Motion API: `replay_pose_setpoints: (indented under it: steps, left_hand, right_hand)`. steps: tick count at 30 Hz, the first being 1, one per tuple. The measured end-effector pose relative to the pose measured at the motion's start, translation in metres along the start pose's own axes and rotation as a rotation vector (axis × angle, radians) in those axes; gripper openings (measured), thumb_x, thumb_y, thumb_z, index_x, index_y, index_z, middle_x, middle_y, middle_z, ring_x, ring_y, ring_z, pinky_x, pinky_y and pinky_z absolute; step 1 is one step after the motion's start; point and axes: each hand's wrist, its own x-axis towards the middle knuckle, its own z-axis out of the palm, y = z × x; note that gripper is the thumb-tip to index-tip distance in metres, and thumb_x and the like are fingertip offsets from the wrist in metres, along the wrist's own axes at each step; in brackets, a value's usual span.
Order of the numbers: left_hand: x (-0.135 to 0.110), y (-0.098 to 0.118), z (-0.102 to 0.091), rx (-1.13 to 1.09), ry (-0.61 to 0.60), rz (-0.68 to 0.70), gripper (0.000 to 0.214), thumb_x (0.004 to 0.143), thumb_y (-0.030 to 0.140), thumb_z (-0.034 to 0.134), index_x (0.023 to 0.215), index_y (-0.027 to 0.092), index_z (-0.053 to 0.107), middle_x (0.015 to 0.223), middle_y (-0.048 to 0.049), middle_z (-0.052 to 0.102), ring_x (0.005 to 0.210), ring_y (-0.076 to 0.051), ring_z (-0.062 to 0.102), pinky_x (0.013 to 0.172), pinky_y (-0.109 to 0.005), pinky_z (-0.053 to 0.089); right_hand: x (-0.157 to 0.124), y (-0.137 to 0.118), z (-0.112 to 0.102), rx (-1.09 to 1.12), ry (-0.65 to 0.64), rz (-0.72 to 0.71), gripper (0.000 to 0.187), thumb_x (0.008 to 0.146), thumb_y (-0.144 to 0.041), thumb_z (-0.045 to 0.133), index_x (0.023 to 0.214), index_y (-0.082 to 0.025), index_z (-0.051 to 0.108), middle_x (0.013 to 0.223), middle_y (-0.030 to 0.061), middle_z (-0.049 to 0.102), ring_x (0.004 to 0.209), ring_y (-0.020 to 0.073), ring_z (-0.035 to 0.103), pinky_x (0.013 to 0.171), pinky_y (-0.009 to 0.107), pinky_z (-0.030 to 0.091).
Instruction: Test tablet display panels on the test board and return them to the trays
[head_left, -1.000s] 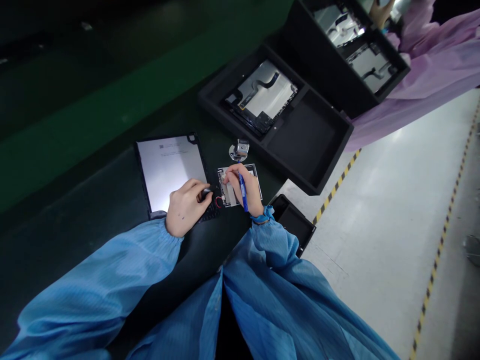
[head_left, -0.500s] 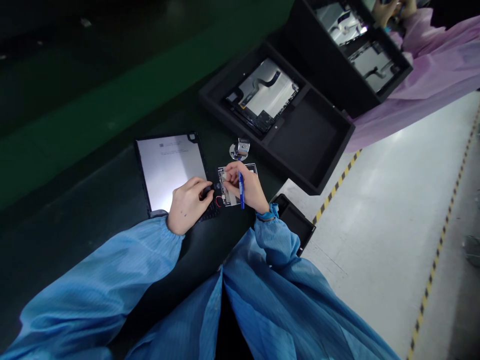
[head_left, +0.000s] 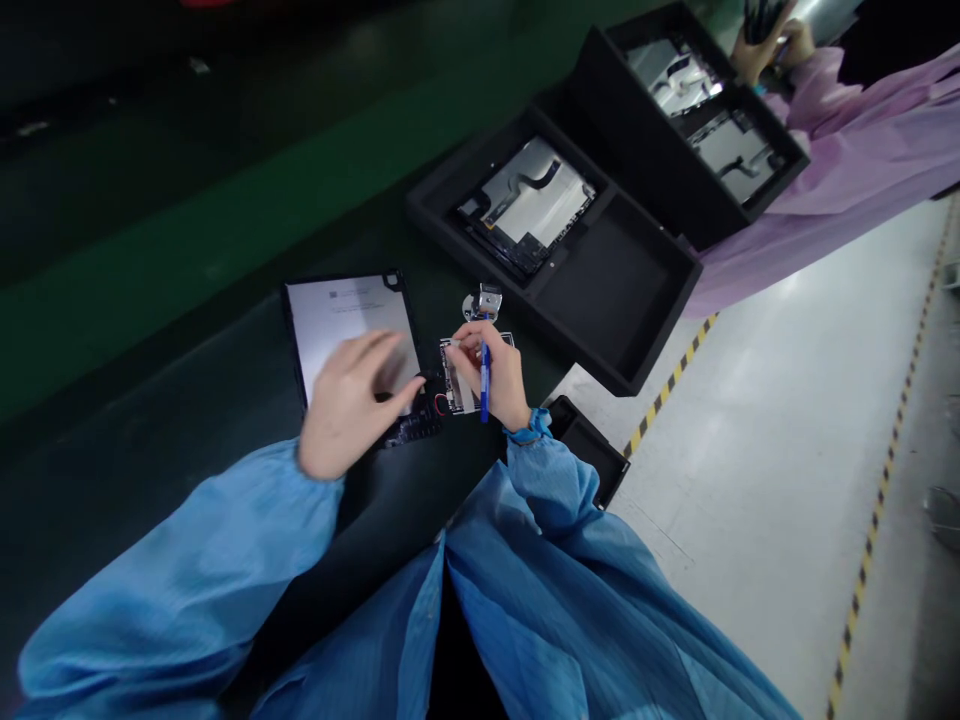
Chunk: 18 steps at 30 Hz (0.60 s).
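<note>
My left hand (head_left: 349, 405), partly smeared by motion, hovers over the right side of a tablet screen panel (head_left: 341, 315). Its thumb and fingers are spread apart with nothing between them. The panel lies flat, pale back up, in a black frame. My right hand (head_left: 501, 375) is closed around a slim blue pen (head_left: 485, 380), its fingertips at a small circuit board (head_left: 459, 385) that they partly cover. A short red wire (head_left: 440, 404) curves at the board's left edge. Just beyond my right hand sits a shiny metal piece on a round base (head_left: 484, 300).
A black two-compartment tray (head_left: 607, 365) stands at the right, a tablet part (head_left: 529, 205) in its far compartment. Behind it is a taller black box (head_left: 660, 150) with similar parts. Another person's pink sleeve (head_left: 847, 190) is at upper right. A small black tray (head_left: 589, 450) lies beside my right sleeve.
My left hand has lifted away from the panel's right edge by the board, moved left, and opened. The right hand stays at the board with the pen. The view has shifted slightly.
</note>
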Motion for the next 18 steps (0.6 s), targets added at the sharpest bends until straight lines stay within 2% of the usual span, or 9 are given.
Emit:
replay_pose_setpoints:
  steps: [2,3,5,7,8,10,12,16,18]
  left_hand:
    - [-0.011,-0.004,-0.034,-0.197,0.066,-0.176,0.051,0.090,0.036,0.067,0.137,0.018,0.058,0.141,-0.0087,0.057,0.131,-0.026,0.052,0.111,-0.043,0.044]
    - [-0.020,-0.008,-0.051,-0.357,0.072,-0.306,0.053,0.091,0.036,0.065,0.141,0.022,0.055,0.144,-0.0057,0.055,0.133,-0.024,0.051,0.113,-0.042,0.044]
    - [-0.040,-0.016,-0.077,-0.581,0.069,-0.570,0.054,0.090,0.038,0.067,0.142,0.026,0.054,0.144,-0.0030,0.056,0.135,-0.024,0.050,0.113,-0.040,0.045]
    - [-0.061,-0.022,-0.089,-0.703,0.067,-0.764,0.057,0.087,0.042,0.071,0.140,0.027,0.057,0.141,-0.0035,0.059,0.134,-0.026,0.051,0.114,-0.041,0.045]
    - [-0.070,-0.024,-0.091,-0.754,0.057,-0.834,0.059,0.085,0.045,0.072,0.139,0.027,0.057,0.139,-0.0042,0.060,0.134,-0.026,0.051,0.114,-0.042,0.045]
    - [-0.080,-0.025,-0.087,-0.866,0.030,-0.936,0.063,0.079,0.047,0.076,0.136,0.026,0.058,0.138,-0.0056,0.060,0.134,-0.027,0.051,0.114,-0.044,0.045]
    - [-0.078,-0.024,-0.080,-0.972,0.018,-1.016,0.065,0.075,0.044,0.078,0.134,0.023,0.058,0.140,-0.0072,0.059,0.135,-0.028,0.049,0.111,-0.044,0.047]
    - [-0.050,-0.021,-0.075,-1.069,0.093,-1.253,0.044,0.085,0.028,0.056,0.125,0.011,0.059,0.135,-0.0139,0.061,0.131,-0.029,0.052,0.109,-0.047,0.046]
    - [-0.031,-0.017,-0.078,-1.127,0.087,-1.297,0.040,0.092,0.029,0.046,0.127,0.010,0.057,0.129,-0.0133,0.064,0.124,-0.028,0.056,0.108,-0.046,0.045]
  right_hand:
    - [-0.001,-0.005,-0.008,-0.019,-0.131,-0.114,0.033,0.090,-0.042,0.067,0.114,-0.021,0.058,0.094,0.0014,0.067,0.084,0.0168,0.063,0.081,0.030,0.050]
    - [0.000,-0.007,-0.011,-0.056,-0.239,-0.180,0.050,0.085,-0.045,0.072,0.126,-0.022,0.054,0.111,0.0052,0.068,0.102,0.0218,0.064,0.092,0.035,0.050]
    - [0.000,-0.007,-0.014,-0.171,-0.454,-0.287,0.094,0.073,-0.051,0.083,0.149,-0.020,0.037,0.144,0.0126,0.052,0.136,0.0322,0.046,0.113,0.047,0.040]
    - [0.000,-0.005,-0.012,-0.292,-0.593,-0.336,0.127,0.061,-0.051,0.090,0.159,-0.018,0.016,0.158,0.0162,0.032,0.149,0.0375,0.025,0.122,0.057,0.023]
    - [0.000,-0.003,-0.009,-0.335,-0.627,-0.344,0.135,0.059,-0.049,0.092,0.161,-0.018,0.009,0.160,0.0166,0.028,0.151,0.0382,0.021,0.124,0.059,0.017]
    - [-0.001,0.000,-0.004,-0.384,-0.658,-0.348,0.139,0.060,-0.047,0.092,0.161,-0.019,0.002,0.161,0.0161,0.025,0.151,0.0374,0.021,0.125,0.060,0.011]
    - [-0.002,0.002,-0.001,-0.406,-0.652,-0.332,0.138,0.061,-0.049,0.091,0.161,-0.018,0.002,0.161,0.0162,0.027,0.150,0.0360,0.025,0.126,0.059,0.010]
    - [-0.005,0.008,-0.002,-0.390,-0.637,-0.297,0.133,0.061,-0.054,0.089,0.161,-0.014,0.011,0.159,0.0179,0.031,0.149,0.0342,0.028,0.127,0.055,0.008]
    - [-0.003,0.009,-0.006,-0.336,-0.648,-0.264,0.135,0.058,-0.055,0.090,0.160,-0.012,0.014,0.158,0.0206,0.031,0.149,0.0364,0.027,0.127,0.057,0.005]
